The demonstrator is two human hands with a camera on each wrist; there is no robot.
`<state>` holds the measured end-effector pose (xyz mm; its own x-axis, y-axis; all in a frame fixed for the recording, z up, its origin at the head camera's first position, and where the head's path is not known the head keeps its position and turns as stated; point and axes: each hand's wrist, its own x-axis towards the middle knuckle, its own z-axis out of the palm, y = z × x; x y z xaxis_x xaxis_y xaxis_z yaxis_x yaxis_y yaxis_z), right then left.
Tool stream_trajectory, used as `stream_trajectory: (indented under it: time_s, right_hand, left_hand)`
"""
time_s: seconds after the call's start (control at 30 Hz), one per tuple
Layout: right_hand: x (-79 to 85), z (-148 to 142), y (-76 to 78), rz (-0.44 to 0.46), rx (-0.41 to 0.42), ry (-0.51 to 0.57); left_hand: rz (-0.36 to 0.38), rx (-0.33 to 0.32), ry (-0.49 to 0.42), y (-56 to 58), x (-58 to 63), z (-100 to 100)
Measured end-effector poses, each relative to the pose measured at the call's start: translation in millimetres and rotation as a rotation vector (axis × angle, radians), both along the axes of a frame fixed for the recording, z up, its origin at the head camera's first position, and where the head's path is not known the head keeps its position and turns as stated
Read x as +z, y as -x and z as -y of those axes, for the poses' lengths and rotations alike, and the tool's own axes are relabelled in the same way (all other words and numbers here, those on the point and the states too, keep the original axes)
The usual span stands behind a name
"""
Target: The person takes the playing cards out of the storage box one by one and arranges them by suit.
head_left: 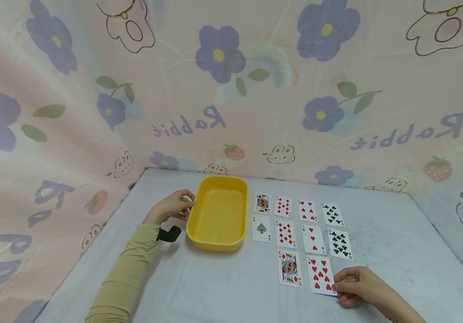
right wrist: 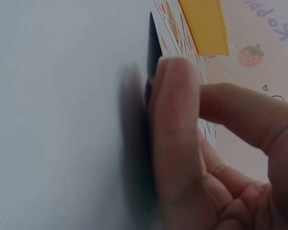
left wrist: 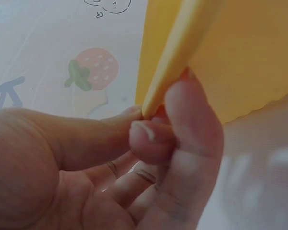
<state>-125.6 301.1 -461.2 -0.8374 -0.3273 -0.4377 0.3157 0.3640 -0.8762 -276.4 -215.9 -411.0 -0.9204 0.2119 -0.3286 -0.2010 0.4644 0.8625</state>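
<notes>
My left hand point(head_left: 172, 206) pinches the left rim of a yellow plastic tray point(head_left: 217, 247). In the left wrist view the thumb and fingertips meet at the tray's rim point(left wrist: 175, 52). At the front right, my right hand point(head_left: 360, 287) pinches the lower right corner of a hearts playing card point(head_left: 321, 274). The right wrist view shows this card almost edge-on, with a dark shadow under it and the fingers point(right wrist: 175, 110) hiding its corner. Left of it lies a king of diamonds point(head_left: 289, 268), face up.
Face-up cards lie in columns right of the tray, among them an ace of spades point(head_left: 261, 229), diamonds point(head_left: 285, 234), hearts point(head_left: 312, 238) and clubs point(head_left: 340, 244). A white cloth covers the table point(head_left: 215, 287). Printed curtains point(head_left: 255, 103) stand behind and at the sides.
</notes>
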Motion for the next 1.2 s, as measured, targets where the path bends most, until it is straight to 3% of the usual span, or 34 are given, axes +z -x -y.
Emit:
stream_trajectory:
  time_s: [0.53,0.87,1.03,1.2]
  right_hand:
    - [0.1,3.4,0.7,-0.001,-0.051,-0.106]
    - [2.6,-0.6,1.3,-0.052,-0.013,-0.117]
    - [11.4,-8.7,9.9,-0.092,-0.03,-0.155]
    - [29.7,-17.2,27.7,-0.167,-0.077,-0.268]
  left_hand:
    - [-0.005,0.009,0.001,-0.7,-2.2,0.3]
    - [-0.017,0.007,-0.003,-2.7,-1.1,0.7]
    - [-0.03,0.001,0.034,-1.2,1.2,0.0]
    - [-0.043,-0.039,0.054,-1.1,3.4,1.7]
